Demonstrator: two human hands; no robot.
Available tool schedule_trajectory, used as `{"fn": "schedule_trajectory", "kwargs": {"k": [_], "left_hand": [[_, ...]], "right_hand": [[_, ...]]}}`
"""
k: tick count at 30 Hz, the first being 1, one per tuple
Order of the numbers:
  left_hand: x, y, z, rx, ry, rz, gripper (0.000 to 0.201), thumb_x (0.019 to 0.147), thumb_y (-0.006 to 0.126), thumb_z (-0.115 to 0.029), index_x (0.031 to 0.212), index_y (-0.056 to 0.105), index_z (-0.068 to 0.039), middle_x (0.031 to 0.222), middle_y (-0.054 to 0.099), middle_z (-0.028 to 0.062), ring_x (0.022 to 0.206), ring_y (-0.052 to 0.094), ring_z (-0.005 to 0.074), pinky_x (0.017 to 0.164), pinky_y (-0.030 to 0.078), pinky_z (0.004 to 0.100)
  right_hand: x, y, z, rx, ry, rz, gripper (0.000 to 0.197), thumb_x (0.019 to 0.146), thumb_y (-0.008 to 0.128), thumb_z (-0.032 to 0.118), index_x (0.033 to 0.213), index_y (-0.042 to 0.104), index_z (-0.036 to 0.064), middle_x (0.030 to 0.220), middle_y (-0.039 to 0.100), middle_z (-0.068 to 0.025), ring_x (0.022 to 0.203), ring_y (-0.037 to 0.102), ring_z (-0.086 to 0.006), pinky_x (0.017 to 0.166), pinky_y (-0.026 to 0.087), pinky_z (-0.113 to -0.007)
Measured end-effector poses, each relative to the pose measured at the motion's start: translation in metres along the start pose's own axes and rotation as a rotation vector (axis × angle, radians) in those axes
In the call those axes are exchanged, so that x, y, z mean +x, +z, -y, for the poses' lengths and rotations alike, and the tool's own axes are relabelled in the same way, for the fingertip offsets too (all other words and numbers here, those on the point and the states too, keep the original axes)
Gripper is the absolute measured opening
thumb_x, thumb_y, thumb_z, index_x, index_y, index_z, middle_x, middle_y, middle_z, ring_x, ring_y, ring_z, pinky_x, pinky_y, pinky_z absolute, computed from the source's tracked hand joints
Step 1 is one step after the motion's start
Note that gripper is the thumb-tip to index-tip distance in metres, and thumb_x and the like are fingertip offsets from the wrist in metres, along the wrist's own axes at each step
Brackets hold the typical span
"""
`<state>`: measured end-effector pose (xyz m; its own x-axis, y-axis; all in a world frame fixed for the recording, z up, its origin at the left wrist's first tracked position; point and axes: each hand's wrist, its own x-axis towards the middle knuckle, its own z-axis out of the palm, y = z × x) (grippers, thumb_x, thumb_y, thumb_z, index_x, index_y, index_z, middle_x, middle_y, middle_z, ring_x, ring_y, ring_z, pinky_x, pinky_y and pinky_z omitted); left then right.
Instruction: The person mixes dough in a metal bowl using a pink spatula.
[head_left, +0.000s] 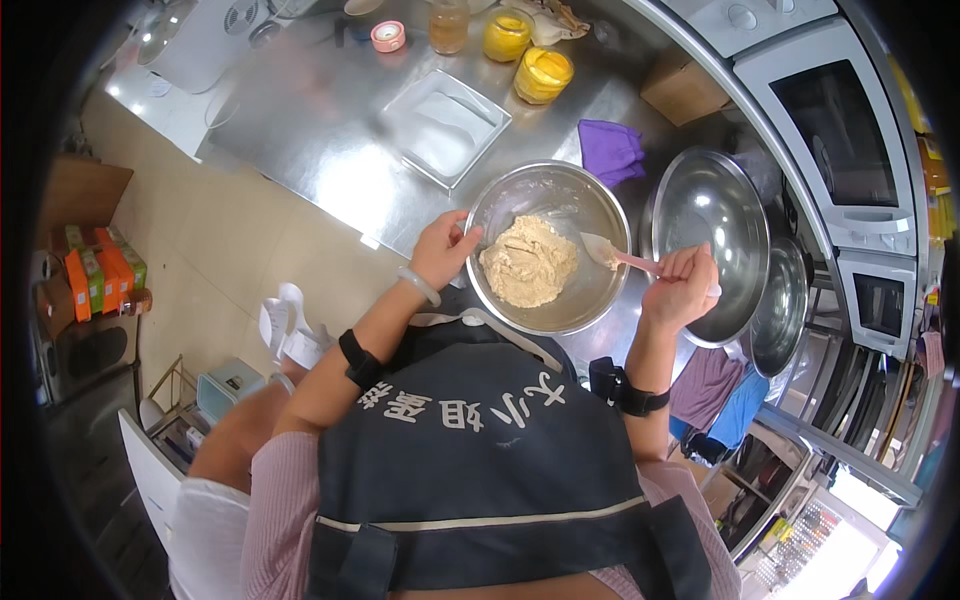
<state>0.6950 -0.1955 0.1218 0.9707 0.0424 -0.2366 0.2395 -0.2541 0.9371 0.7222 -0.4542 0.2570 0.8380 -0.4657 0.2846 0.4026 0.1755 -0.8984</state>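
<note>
A steel mixing bowl (pixel 612 215) stands at the front edge of the metal counter, with a lump of pale beige dough (pixel 530 262) in it. My left hand (pixel 445 252) grips the bowl's left rim, thumb toward the inside and fingers on the outer wall. In my closed right hand (pixel 682 284) is the pink handle of a spatula (pixel 602 250). Its pale blade reaches over the right inner side of the bowl, with a bit of dough stuck near the handle. The blade is apart from the main lump.
Beyond the bowl lies a rectangular metal tray (pixel 490 152) of white powder. A purple cloth (pixel 610 150) and a large empty steel bowl (pixel 700 200) are to the right. Two yellow-filled jars (pixel 545 76) and a pink tape roll (pixel 388 37) stand at the back. Ovens (pixel 835 130) line the far right.
</note>
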Motion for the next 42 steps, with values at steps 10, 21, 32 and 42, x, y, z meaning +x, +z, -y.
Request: {"fn": "schedule_trajectory", "kwargs": {"k": [10, 21, 32, 42], "left_hand": [[0.004, 0.002, -0.018, -0.157, -0.106, 0.102, 0.034, 0.078, 0.057, -0.001, 0.112, 0.053, -0.002, 0.064, 0.051, 0.0024, 0.050, 0.045, 0.0074, 0.044, 0.039, 0.0233], [0.009, 0.003, -0.014, -0.077, -0.092, 0.124, 0.037, 0.082, 0.056, -0.004, 0.118, 0.049, -0.001, 0.074, 0.054, 0.0020, 0.050, 0.048, 0.0049, 0.038, 0.039, 0.0187], [-0.002, 0.006, -0.022, -0.198, -0.177, 0.024, 0.032, 0.078, 0.056, -0.002, 0.109, 0.056, -0.004, 0.059, 0.049, 0.0012, 0.050, 0.043, 0.0090, 0.049, 0.038, 0.0254], [0.000, 0.001, -0.022, -0.072, -0.062, 0.095, 0.039, 0.081, 0.055, -0.003, 0.120, 0.050, -0.002, 0.062, 0.046, -0.0011, 0.047, 0.044, 0.0059, 0.039, 0.037, 0.0212]], "right_hand": [[0.010, -0.026, -0.081, -0.049, 0.124, -0.507, 0.038, 0.087, 0.048, 0.014, 0.052, 0.035, 0.0087, 0.045, 0.035, -0.0023, 0.040, 0.032, -0.0114, 0.041, 0.030, -0.027], [0.014, -0.029, -0.099, 0.485, 0.522, -0.101, 0.033, 0.081, 0.050, 0.012, 0.053, 0.031, 0.0117, 0.047, 0.025, 0.0009, 0.042, 0.027, -0.0103, 0.042, 0.026, -0.028], [-0.036, -0.009, -0.025, 0.075, 0.424, 0.998, 0.030, 0.074, 0.055, 0.003, 0.052, 0.034, 0.0019, 0.052, 0.039, -0.0043, 0.049, 0.034, -0.0141, 0.047, 0.029, -0.027], [-0.016, 0.018, -0.022, 0.102, 0.197, 0.822, 0.013, 0.077, 0.054, 0.000, 0.064, 0.053, -0.0005, 0.059, 0.049, -0.0061, 0.052, 0.043, -0.0118, 0.047, 0.034, -0.024]]}}
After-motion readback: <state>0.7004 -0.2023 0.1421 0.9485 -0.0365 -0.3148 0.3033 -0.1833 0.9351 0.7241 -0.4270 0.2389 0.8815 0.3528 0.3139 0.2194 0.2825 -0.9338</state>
